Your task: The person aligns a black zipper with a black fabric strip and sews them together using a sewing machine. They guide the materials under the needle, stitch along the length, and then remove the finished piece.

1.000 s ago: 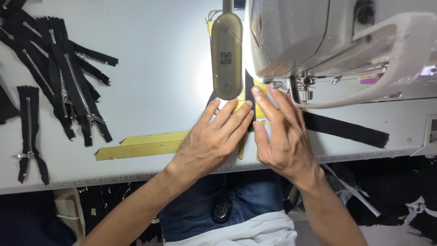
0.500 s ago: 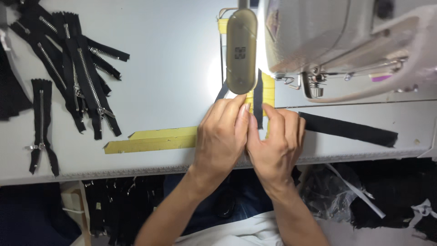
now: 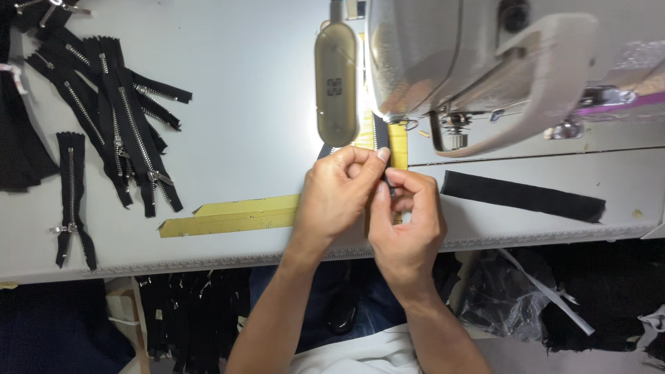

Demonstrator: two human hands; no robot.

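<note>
Both hands pinch a black strip, probably a zipper, beneath the sewing machine: left hand and right hand clenched on it; light, floppy, best gripped at its edges

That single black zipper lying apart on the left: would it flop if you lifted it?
Probably floppy: the zipper is thin cloth tape, its lower ends splayed. Likely light, though its metal teeth and pull add some weight. Lying flat on the table, it shouldn't roll.
</note>
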